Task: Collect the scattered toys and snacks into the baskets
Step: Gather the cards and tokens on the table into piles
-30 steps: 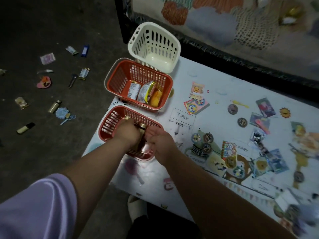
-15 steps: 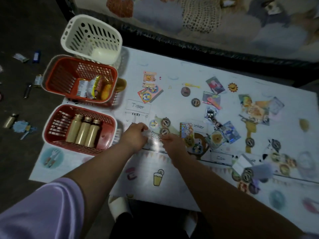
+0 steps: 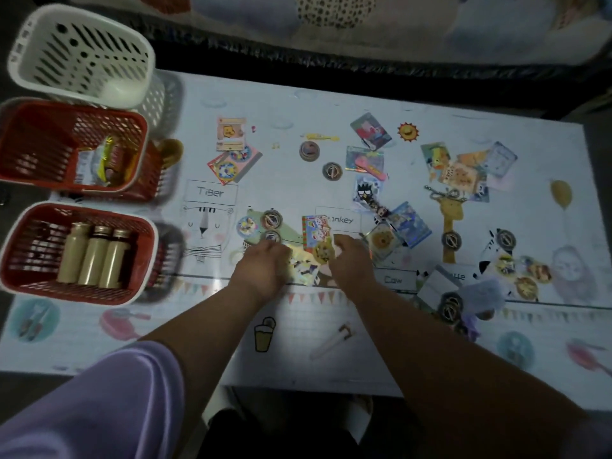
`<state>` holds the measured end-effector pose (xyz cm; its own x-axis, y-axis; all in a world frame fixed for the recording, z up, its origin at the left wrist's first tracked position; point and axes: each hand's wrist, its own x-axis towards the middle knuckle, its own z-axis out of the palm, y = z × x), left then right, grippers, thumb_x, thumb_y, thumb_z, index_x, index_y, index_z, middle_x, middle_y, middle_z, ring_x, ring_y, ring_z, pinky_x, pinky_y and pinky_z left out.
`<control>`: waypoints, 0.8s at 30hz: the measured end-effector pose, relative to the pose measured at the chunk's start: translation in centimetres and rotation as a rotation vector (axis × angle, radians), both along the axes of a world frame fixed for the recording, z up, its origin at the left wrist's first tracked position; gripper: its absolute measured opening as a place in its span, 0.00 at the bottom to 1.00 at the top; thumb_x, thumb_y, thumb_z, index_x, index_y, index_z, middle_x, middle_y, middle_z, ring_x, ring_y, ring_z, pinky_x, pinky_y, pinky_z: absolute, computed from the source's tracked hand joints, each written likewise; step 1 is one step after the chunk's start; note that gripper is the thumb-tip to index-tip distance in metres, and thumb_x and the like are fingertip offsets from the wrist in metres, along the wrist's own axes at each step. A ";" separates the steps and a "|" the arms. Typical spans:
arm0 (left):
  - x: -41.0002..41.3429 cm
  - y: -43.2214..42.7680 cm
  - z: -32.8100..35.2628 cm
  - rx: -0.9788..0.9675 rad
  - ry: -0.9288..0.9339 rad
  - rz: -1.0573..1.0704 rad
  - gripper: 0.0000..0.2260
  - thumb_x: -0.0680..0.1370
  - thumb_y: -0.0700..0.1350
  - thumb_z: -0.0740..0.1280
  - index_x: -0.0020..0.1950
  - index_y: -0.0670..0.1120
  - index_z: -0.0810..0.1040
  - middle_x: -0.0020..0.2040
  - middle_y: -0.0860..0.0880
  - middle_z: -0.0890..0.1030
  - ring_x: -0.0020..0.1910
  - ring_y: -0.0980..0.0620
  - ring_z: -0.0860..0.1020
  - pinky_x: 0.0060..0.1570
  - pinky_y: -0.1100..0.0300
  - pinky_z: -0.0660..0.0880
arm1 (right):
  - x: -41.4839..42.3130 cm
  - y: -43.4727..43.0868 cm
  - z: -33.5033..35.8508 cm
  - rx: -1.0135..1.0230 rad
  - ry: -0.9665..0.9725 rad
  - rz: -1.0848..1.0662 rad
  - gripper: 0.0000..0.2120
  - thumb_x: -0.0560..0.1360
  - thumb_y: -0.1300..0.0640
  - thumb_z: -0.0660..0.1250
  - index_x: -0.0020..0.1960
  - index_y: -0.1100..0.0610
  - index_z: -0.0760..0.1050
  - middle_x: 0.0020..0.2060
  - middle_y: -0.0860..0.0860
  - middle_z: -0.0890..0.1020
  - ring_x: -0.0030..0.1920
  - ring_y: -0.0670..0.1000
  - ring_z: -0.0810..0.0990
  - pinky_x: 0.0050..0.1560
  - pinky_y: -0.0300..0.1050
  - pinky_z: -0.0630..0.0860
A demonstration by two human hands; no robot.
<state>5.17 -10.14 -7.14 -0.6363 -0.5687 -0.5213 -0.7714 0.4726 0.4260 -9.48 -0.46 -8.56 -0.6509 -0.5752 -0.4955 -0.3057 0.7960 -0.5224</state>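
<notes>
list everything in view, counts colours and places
table: one, white with animal prints, under everything
white basket: one, white, far left
far red basket: one, red, left edge
near red basket: one, red, left edge
bottles: three, tan, in near red basket
snack packets: unclear, yellow and silver, in far red basket
cards: many, multicoloured, scattered middle to right
round discs: several, dark, among the cards
sleeve: one, lilac, left arm
left grip: one, bare, on cards, near middle
right grip: one, bare, on cards beside it
</notes>
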 end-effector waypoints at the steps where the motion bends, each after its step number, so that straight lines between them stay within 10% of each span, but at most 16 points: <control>1: -0.5 0.2 -0.3 -0.054 0.014 -0.048 0.24 0.72 0.42 0.69 0.68 0.48 0.72 0.67 0.45 0.69 0.64 0.41 0.70 0.62 0.56 0.70 | -0.4 -0.3 -0.3 0.013 0.059 0.054 0.21 0.70 0.67 0.64 0.63 0.60 0.73 0.58 0.60 0.76 0.59 0.59 0.75 0.58 0.46 0.72; 10: -2.9 0.6 -2.5 -0.317 -0.117 -0.249 0.25 0.75 0.45 0.64 0.72 0.52 0.65 0.68 0.49 0.70 0.65 0.43 0.66 0.58 0.53 0.68 | -2.6 -2.7 -2.0 0.044 0.257 0.385 0.34 0.70 0.56 0.69 0.73 0.47 0.59 0.70 0.51 0.64 0.65 0.58 0.69 0.60 0.55 0.71; 24: -2.7 0.7 -2.7 -0.215 -0.186 -0.189 0.22 0.73 0.51 0.66 0.68 0.56 0.72 0.64 0.48 0.76 0.63 0.44 0.73 0.58 0.55 0.72 | -2.1 -5.6 -2.4 0.227 0.104 0.142 0.35 0.63 0.58 0.78 0.64 0.58 0.63 0.63 0.59 0.65 0.64 0.59 0.67 0.61 0.52 0.71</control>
